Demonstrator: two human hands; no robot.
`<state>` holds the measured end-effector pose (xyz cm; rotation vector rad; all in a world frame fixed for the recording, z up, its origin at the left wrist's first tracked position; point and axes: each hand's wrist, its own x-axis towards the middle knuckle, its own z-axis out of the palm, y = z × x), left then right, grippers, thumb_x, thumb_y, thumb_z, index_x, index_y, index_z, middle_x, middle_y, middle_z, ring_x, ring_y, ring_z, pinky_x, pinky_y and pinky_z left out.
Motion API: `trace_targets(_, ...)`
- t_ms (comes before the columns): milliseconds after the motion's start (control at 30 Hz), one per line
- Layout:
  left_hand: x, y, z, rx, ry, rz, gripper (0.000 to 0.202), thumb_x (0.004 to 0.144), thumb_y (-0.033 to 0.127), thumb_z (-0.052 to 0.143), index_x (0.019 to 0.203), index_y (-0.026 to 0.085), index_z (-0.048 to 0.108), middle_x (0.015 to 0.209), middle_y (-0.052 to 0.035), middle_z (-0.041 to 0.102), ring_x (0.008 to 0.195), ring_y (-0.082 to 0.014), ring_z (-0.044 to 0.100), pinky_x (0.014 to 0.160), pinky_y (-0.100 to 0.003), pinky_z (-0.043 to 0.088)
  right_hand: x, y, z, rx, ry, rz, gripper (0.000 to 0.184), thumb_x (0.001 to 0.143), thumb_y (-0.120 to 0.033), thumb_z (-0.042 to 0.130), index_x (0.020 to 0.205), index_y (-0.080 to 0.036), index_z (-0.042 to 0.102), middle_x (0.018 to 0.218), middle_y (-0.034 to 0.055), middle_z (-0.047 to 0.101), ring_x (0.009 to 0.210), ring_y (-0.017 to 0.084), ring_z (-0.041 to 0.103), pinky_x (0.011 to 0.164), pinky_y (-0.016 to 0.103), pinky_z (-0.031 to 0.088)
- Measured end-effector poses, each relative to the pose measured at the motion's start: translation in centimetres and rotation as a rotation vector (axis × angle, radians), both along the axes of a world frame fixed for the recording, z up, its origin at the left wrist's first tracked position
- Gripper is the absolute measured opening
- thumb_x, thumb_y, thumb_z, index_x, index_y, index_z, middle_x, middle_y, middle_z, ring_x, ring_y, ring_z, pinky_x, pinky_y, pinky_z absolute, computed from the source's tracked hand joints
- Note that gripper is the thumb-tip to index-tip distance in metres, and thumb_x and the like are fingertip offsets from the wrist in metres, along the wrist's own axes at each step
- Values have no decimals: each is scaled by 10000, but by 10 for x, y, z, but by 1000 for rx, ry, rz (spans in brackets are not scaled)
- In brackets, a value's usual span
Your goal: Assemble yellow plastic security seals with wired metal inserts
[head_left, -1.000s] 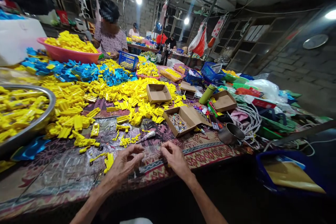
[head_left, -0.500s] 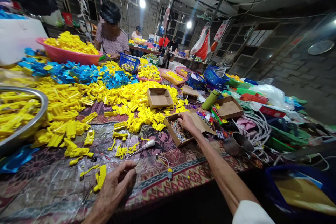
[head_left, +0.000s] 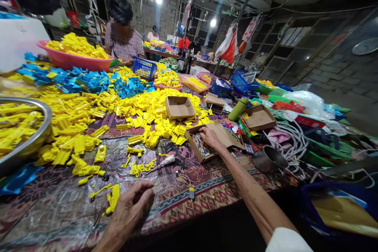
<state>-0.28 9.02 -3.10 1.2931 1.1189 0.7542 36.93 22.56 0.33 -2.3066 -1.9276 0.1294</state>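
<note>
One open cardboard box (head_left: 225, 136) under the right hand (head_left: 208, 137)
Its fingers reach among small parts (head_left: 198, 145) in the box; whether they grip, I cannot tell. Left hand (head_left: 126, 212), half open, seems empty, left of box. Many loose yellow plastic pieces (head_left: 153, 122) lie behind box; no readable writing.

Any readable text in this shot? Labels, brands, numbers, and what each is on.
Nothing legible. Markings show on the hanging printed plastic bag, the red-and-white packet and the small keypad, but all are too small or blurred to read.
</note>
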Motion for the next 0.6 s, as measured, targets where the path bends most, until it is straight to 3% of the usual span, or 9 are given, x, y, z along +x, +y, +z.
trace_targets(300,2,0,5,29,23,21,393,784,553,637,912,182,661,628,12,564,494,-104,445,425,-195,337,-12,9,-5,4,2,-62,320,942,-329,594,1217,-167,582,1223,92,606,1032,223,628,869,427,541)
trace_targets(467,3,1,6,17,34,75,451,717,593,669,890,177,688,581,18,558,476,-114,463,426,-207,357,-11,-4,-5,110,99,-31,286,940,-332,593,1170,-162,600,1182,82,622,1026,220,625,881,433,525)
trace_targets(600,4,1,6,23,26,103,456,697,593,681,876,174,699,569,20,554,470,-112,460,428,-209,357,-6,-12,-4,226,246,-30,162,891,-229,584,1035,-167,628,1014,85,678,962,212,629,874,369,482)
